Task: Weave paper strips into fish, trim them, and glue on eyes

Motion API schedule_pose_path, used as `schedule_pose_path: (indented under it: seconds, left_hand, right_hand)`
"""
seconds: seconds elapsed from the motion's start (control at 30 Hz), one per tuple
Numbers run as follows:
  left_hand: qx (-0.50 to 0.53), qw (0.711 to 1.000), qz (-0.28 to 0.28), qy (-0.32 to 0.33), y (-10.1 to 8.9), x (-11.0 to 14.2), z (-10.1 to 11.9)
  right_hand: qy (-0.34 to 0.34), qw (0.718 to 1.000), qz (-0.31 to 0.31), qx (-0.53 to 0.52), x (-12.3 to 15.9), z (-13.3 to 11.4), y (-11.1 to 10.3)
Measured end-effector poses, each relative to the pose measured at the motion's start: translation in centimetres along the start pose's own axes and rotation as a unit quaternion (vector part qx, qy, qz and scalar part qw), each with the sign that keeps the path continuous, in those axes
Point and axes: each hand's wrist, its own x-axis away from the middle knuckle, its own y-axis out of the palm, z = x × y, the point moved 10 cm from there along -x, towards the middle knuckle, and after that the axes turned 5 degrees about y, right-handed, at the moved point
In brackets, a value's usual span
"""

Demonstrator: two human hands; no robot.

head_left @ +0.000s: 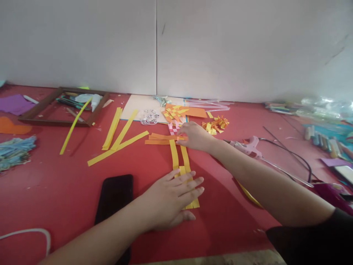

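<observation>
My left hand lies flat with its fingers spread over several yellow paper strips, pressing on their near ends. These strips run side by side away from me. Beyond it, my right hand is closed at the right end of the orange paper strips, which lie crosswise at the far end of the yellow ones. Its fingertips seem to pinch an orange strip, partly hidden under the hand. A small pink and white woven piece sits just past my right fingers.
Loose yellow strips lie to the left, near a brown frame with tools inside. A black phone is beside my left forearm. At the right are a pink glue gun with its cable and orange scraps.
</observation>
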Motion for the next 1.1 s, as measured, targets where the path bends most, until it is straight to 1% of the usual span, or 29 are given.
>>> schedule_pose_path:
  seconds: [0.17,0.27,0.37,0.47,0.53,0.6,0.67,0.73,0.83,0.93,0.97,1.0,1.03,1.07,1.1]
  left_hand:
    - [0.057,0.998,-0.016,-0.007,0.3,0.2,-0.3]
    - [0.066,0.997,-0.023,-0.011,0.3,0.2,-0.3]
    - [0.058,0.998,-0.019,-0.01,0.2,0.2,-0.2]
    - [0.049,0.999,-0.013,-0.006,0.2,0.3,-0.1]
    - [0.05,0.999,-0.009,-0.003,0.3,0.3,-0.1]
    - [0.055,0.998,-0.009,-0.003,0.4,0.3,-0.2]
    - [0.057,0.998,-0.005,-0.005,0.3,0.3,-0.3]
    - [0.053,0.999,0.001,-0.004,0.1,0.4,-0.3]
    - [0.043,0.999,0.014,0.002,-0.4,0.5,0.0]
    - [0.022,0.999,0.025,0.013,-0.9,0.5,0.6]
    - [0.011,0.999,0.036,0.021,-1.2,0.5,0.9]
    - [-0.001,0.998,0.061,0.032,-1.9,0.5,1.3]
    - [-0.012,0.994,0.101,0.048,-2.9,0.6,1.7]
    - [-0.019,0.986,0.156,0.063,-4.2,0.9,2.2]
    - [-0.024,0.972,0.221,0.075,-5.7,1.4,2.5]
  right_hand:
    - [0.001,1.0,0.014,-0.02,-0.2,-0.1,0.1]
    - [0.012,0.998,0.046,-0.043,-0.4,0.0,-0.7]
    - [0.039,0.991,0.107,-0.069,-0.8,0.6,-2.9]
    - [0.072,0.975,0.186,-0.099,-0.9,1.8,-6.1]
    - [0.085,0.955,0.245,-0.141,-0.4,2.5,-8.4]
    - [0.089,0.932,0.293,-0.196,0.5,2.9,-10.2]
    - [0.085,0.912,0.327,-0.234,1.8,3.0,-11.7]
    - [0.071,0.891,0.372,-0.25,3.5,2.7,-13.4]
    - [0.028,0.847,0.46,-0.266,6.7,2.2,-16.2]
    - [0.007,0.797,0.518,-0.309,9.3,2.6,-17.8]
    - [0.007,0.786,0.525,-0.325,10.0,2.8,-18.0]
    - [0.015,0.785,0.523,-0.332,10.6,2.9,-17.9]
    - [0.028,0.79,0.52,-0.324,11.3,2.8,-17.8]
    - [0.046,0.804,0.514,-0.297,12.0,2.4,-17.6]
    - [0.068,0.829,0.496,-0.248,12.6,1.8,-17.3]
